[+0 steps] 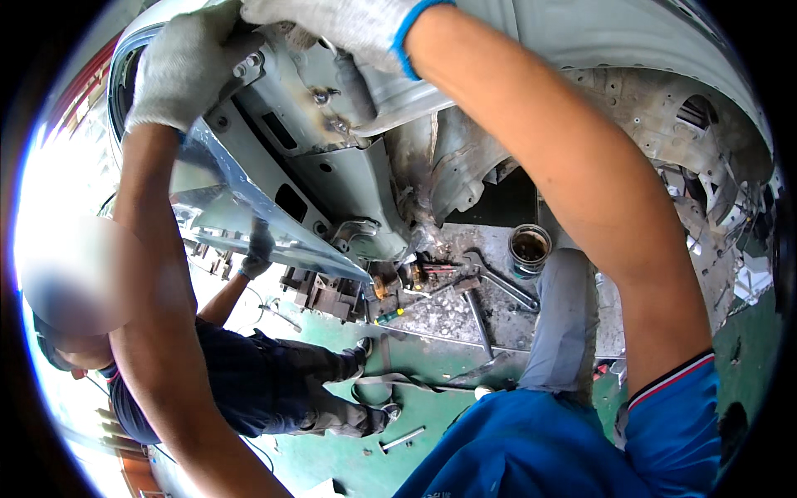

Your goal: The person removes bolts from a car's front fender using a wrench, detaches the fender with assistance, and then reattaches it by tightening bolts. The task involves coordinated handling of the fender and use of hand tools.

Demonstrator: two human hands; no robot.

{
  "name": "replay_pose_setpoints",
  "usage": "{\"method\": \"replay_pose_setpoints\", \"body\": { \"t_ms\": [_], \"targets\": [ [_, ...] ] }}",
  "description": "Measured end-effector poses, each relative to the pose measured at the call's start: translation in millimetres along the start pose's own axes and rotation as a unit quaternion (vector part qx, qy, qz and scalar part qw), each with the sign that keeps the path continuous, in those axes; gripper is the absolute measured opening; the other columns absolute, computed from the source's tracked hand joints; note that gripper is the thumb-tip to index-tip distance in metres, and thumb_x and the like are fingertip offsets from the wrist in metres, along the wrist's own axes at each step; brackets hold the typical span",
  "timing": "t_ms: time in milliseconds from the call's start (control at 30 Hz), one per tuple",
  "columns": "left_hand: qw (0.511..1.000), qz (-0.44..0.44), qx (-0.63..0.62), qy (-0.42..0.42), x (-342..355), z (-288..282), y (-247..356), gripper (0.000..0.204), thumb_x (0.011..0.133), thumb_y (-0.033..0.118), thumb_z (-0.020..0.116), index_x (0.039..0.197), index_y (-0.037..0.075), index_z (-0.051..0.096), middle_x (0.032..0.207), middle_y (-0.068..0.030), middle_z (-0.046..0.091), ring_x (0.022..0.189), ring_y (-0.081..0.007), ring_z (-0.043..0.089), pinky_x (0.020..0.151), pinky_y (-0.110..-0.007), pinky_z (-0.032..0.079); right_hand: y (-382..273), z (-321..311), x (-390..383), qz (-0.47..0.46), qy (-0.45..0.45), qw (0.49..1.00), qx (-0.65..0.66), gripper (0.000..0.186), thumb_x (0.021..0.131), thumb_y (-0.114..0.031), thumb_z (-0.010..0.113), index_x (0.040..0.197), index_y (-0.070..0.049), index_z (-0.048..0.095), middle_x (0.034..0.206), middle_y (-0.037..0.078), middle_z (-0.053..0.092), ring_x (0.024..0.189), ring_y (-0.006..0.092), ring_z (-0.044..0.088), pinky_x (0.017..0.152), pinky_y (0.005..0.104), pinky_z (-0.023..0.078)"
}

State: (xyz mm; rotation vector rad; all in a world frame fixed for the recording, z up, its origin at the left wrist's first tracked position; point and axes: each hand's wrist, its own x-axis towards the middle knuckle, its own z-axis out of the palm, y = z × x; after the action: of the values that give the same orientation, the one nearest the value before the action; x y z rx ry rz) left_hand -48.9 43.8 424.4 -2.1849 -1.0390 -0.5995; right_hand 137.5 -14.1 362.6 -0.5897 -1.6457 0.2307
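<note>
Both my hands wear white knit gloves and reach up to the grey car body at the top left. My left hand (pixel 178 70) curls at the upper edge of a pale door panel (pixel 249 199), by a dark metal part (pixel 242 54); what its fingers hold is hidden. My right hand (pixel 336 21) is closed beside it at the top edge, its fingertips close to the left hand. Just below the right hand a dark grey cylinder (pixel 355 87) slants against the body; whether the hand holds it, I cannot tell.
At left a co-worker (pixel 241 382) stands with a dark-gloved hand (pixel 259 245) at the panel. On the dirty metal platform (pixel 444 319) lie a hammer (pixel 477 311), a large wrench (pixel 502 282) and a screwdriver (pixel 398 314), near a can (pixel 530 247). A strap (pixel 398 380) crosses the green floor.
</note>
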Motion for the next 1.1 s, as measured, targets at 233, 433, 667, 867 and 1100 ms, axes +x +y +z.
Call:
{"method": "replay_pose_setpoints", "body": {
  "t_ms": [233, 433, 667, 867, 1100],
  "targets": [
    [0.989, 0.042, 0.097, 0.105, -3, 25, -13, 0.037, 0.098, 0.032, 0.063, 0.129, 0.012, 0.065, 0.117, -0.0151, 0.072, 0.103, -0.0348, 0.072, 0.087, -0.045, 0.058, 2, 0, 13, 0.221, -0.071, 0.942, 0.245, 0.014, 0.093, -0.005, 0.058, 0.085, -0.002, 0.069, 0.071, 0.011, 0.066, 0.058, 0.0197, 0.062, 0.054, 0.0325, 0.048],
    [0.993, 0.104, 0.061, -0.001, 7, -8, -27, 0.038, 0.1, 0.029, 0.061, 0.134, 0.012, 0.063, 0.118, -0.016, 0.073, 0.106, -0.0335, 0.071, 0.092, -0.043, 0.055, -23, -21, -5, 0.038, -0.08, 0.983, -0.161, 0.019, 0.091, -0.014, 0.063, 0.099, 0.001, 0.071, 0.082, 0.013, 0.071, 0.077, 0.0208, 0.07, 0.068, 0.0364, 0.055],
    [0.987, 0.008, 0.137, 0.086, -2, 9, 1, 0.041, 0.097, 0.037, 0.064, 0.131, 0.013, 0.064, 0.12, -0.0167, 0.071, 0.106, -0.0361, 0.07, 0.09, -0.046, 0.055, -19, -12, 5, 0.138, -0.1, 0.98, 0.098, 0.017, 0.098, -0.019, 0.06, 0.101, -0.004, 0.069, 0.077, 0.008, 0.065, 0.058, 0.0181, 0.061, 0.05, 0.0358, 0.049],
    [0.994, 0.104, 0.035, 0.009, 8, -1, -8, 0.039, 0.097, 0.03, 0.066, 0.13, 0.01, 0.064, 0.113, -0.0159, 0.073, 0.1, -0.0306, 0.073, 0.089, -0.044, 0.056, -7, -26, 5, 0.131, -0.126, 0.983, -0.03, 0.017, 0.094, -0.017, 0.065, 0.103, -0.003, 0.068, 0.076, 0.007, 0.068, 0.058, 0.0178, 0.061, 0.053, 0.0362, 0.049],
    [0.986, 0.057, 0.117, 0.107, -2, 15, -3, 0.032, 0.097, 0.029, 0.066, 0.123, 0.01, 0.067, 0.112, -0.0187, 0.073, 0.101, -0.0363, 0.072, 0.086, -0.044, 0.057, -14, -20, 6, 0.138, -0.129, 0.972, 0.142, 0.02, 0.1, -0.022, 0.06, 0.104, -0.005, 0.068, 0.077, 0.007, 0.067, 0.061, 0.0175, 0.063, 0.05, 0.0325, 0.047]
  ]
}}
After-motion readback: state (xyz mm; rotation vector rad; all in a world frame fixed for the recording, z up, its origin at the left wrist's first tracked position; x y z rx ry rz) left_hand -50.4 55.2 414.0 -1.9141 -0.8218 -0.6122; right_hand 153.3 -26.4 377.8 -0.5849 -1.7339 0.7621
